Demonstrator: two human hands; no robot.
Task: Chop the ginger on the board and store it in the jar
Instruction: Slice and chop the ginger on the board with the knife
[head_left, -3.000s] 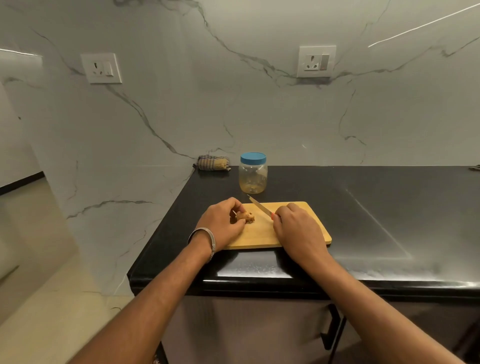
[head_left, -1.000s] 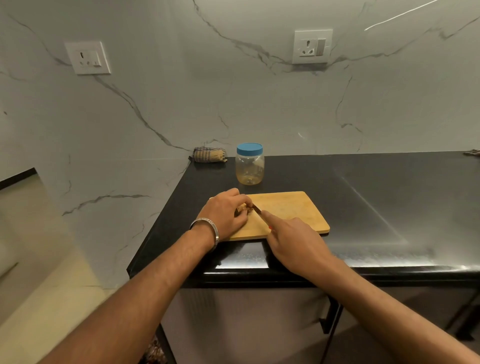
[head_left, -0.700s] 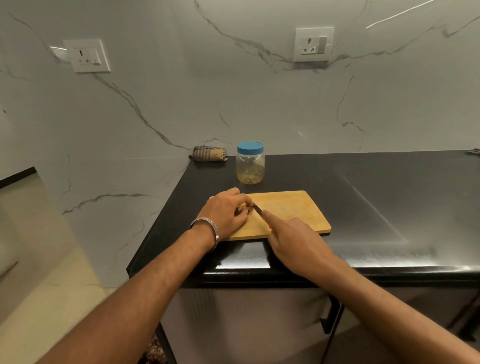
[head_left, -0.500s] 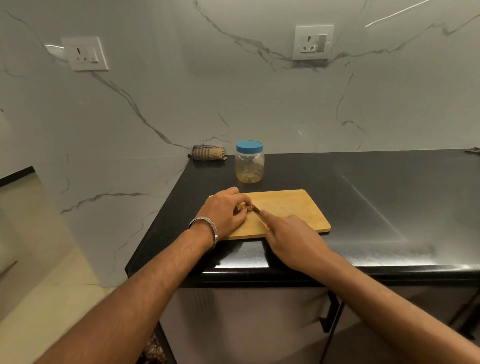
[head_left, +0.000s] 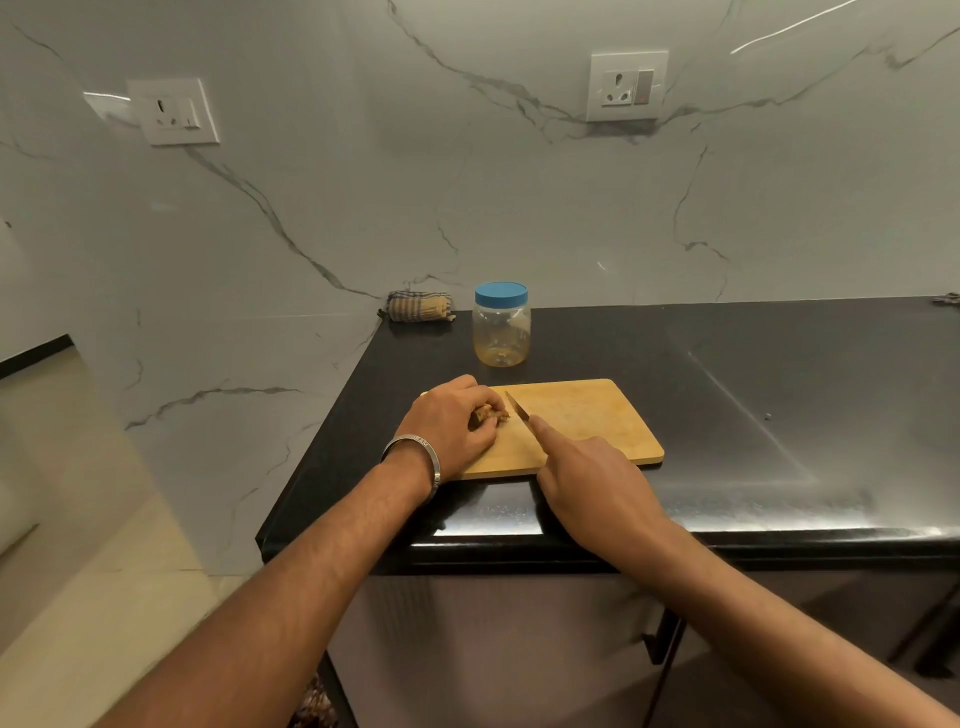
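Now my left hand (head_left: 451, 427) pinches the ginger (head_left: 488, 414) against the board (head_left: 587, 421) at frame center, steadying it. My right hand (head_left: 587, 475) grips the knife (head_left: 517, 405), forefinger along its spine for control. Behind, the jar (head_left: 502, 325) stands capped.

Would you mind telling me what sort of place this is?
Most likely a home kitchen: a black counter against a marble wall with sockets, and a board beside a jar.
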